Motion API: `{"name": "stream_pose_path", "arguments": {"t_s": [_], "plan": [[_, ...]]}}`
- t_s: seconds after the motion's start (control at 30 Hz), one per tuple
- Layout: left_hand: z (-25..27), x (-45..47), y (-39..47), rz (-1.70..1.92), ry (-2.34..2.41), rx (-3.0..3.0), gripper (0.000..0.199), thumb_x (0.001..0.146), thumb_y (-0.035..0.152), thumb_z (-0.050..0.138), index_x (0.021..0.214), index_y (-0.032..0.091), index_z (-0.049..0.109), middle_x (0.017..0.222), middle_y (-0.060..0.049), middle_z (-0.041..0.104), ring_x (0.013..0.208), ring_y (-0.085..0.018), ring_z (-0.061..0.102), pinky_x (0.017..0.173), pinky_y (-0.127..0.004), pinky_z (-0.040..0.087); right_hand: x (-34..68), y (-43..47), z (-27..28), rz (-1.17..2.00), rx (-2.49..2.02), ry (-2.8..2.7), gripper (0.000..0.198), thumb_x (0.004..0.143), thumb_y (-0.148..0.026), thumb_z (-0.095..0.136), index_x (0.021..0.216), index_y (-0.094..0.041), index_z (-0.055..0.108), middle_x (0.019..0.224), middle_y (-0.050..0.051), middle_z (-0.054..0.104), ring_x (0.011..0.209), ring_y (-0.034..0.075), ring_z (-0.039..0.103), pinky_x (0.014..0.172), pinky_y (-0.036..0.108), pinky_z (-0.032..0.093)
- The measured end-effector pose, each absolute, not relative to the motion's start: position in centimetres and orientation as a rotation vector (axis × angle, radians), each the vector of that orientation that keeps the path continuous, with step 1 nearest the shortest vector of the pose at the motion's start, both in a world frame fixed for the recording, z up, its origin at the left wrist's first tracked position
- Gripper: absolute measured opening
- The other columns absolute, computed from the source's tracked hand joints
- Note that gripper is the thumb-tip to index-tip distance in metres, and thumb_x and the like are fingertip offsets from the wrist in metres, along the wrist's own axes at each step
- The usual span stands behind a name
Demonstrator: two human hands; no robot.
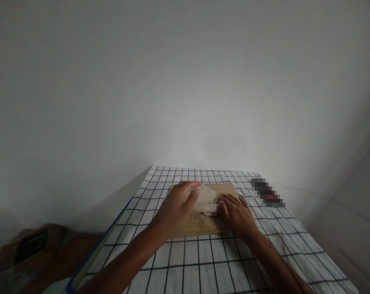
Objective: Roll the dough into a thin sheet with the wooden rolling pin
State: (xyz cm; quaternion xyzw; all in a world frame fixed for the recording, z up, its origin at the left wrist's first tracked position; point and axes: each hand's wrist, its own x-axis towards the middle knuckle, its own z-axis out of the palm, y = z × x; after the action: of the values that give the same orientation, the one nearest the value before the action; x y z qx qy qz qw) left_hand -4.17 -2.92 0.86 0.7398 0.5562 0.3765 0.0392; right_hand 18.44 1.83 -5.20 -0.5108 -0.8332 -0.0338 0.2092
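Observation:
On a wooden board [200, 226] lies a thin, pale, floppy sheet [208, 194], with a folded or rolled strip along its near side and a ragged bit below it. Whether it is dough or a wrapper I cannot tell. My left hand [180, 202] is at the sheet's left side, thumb and fingers apart, partly covering it. The fingers of my right hand [235, 212] are bent and close together over the right end of the folded strip, gripping it. Their tips partly hide that end.
The board rests on a table covered by a white cloth [185, 261] with black grid lines. At the table's right edge is a blurred-out dark and red item [267, 194]. A white wall [185, 90] stands behind. A brown box-like thing [32, 247] is low on the left.

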Motion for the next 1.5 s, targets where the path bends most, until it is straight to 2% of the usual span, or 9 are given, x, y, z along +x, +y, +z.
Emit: {"name": "stream_pose_path", "arguments": {"t_s": [0.13,0.27,0.47,0.57,0.73,0.9,1.07,1.3,1.5], "plan": [[-1.9,-2.7,0.9,0.867,1.972,2.458,0.044,0.102,0.042,0.034,0.136,0.022,0.052,0.143,-0.008,0.052,0.141,-0.03,0.034,0.115,-0.052,0.027,18.3,1.9,-5.3,-0.089,-1.448,-2.33,0.044,0.104,-0.037,0.023,0.129,-0.026,0.059,0.141,0.002,0.057,0.137,0.021,0.042,0.115,0.05,0.024],[-4.0,-2.5,4.1,0.679,2.146,2.505,0.051,0.101,0.046,0.029,0.144,0.023,0.044,0.154,-0.01,0.04,0.147,-0.036,0.021,0.115,-0.063,0.016,18.5,3.2,-4.9,-0.013,-1.47,-2.398,0.046,0.104,-0.038,0.022,0.13,-0.027,0.059,0.145,0.002,0.052,0.139,0.023,0.04,0.113,0.05,0.031],[-3.9,-3.3,8.2,0.45,2.152,2.394,0.053,0.097,0.044,0.035,0.143,0.02,0.045,0.153,-0.013,0.041,0.144,-0.04,0.025,0.11,-0.067,0.02,18.5,8.6,-4.3,0.073,-1.529,-2.439,0.047,0.103,-0.037,0.026,0.136,-0.022,0.055,0.15,0.01,0.046,0.142,0.028,0.033,0.109,0.052,0.037],[-3.8,-3.2,9.7,0.48,2.193,2.339,0.051,0.097,0.042,0.033,0.14,0.019,0.048,0.151,-0.014,0.042,0.144,-0.04,0.025,0.11,-0.068,0.021,18.2,11.2,-4.3,0.078,-1.529,-2.449,0.051,0.103,-0.039,0.021,0.136,-0.02,0.055,0.151,0.013,0.043,0.144,0.031,0.03,0.11,0.058,0.033],[-4.8,-3.2,10.1,0.533,2.223,2.4,0.049,0.097,0.038,0.033,0.139,0.019,0.047,0.149,-0.014,0.045,0.143,-0.039,0.026,0.108,-0.07,0.022,17.7,13.0,-4.7,0.078,-1.479,-2.499,0.048,0.103,-0.037,0.027,0.137,-0.02,0.054,0.15,0.012,0.045,0.144,0.027,0.03,0.114,0.052,0.029],[-5.4,-3.3,9.1,0.537,2.124,2.476,0.046,0.097,0.036,0.033,0.137,0.02,0.049,0.145,-0.015,0.049,0.14,-0.041,0.033,0.103,-0.072,0.029,18.1,10.8,-5.1,0.006,-1.528,-2.459,0.046,0.101,-0.031,0.029,0.143,-0.024,0.048,0.152,0.008,0.043,0.144,0.027,0.03,0.114,0.055,0.027],[-5.4,-2.9,7.8,0.627,2.085,2.528,0.047,0.099,0.035,0.032,0.14,0.019,0.048,0.148,-0.014,0.047,0.141,-0.039,0.033,0.108,-0.069,0.026,18.2,7.4,-4.8,-0.057,-1.543,-2.416,0.046,0.1,-0.031,0.029,0.141,-0.028,0.049,0.153,0.003,0.042,0.144,0.026,0.029,0.114,0.053,0.027],[-6.0,-2.8,4.9,0.655,1.991,2.632,0.049,0.099,0.035,0.034,0.144,0.018,0.045,0.151,-0.011,0.044,0.144,-0.033,0.029,0.114,-0.058,0.027,18.2,4.1,-4.6,-0.074,-1.551,-2.354,0.047,0.102,-0.033,0.026,0.142,-0.028,0.048,0.15,-0.001,0.046,0.143,0.024,0.032,0.117,0.051,0.024],[-5.3,-2.5,1.9,0.626,1.991,2.678,0.048,0.1,0.038,0.034,0.142,0.019,0.048,0.15,-0.009,0.046,0.142,-0.03,0.034,0.117,-0.054,0.027,18.7,1.1,-5.4,-0.115,-1.496,-2.331,0.048,0.103,-0.034,0.026,0.147,-0.024,0.043,0.152,0.002,0.043,0.144,0.023,0.031,0.121,0.051,0.017]]}}
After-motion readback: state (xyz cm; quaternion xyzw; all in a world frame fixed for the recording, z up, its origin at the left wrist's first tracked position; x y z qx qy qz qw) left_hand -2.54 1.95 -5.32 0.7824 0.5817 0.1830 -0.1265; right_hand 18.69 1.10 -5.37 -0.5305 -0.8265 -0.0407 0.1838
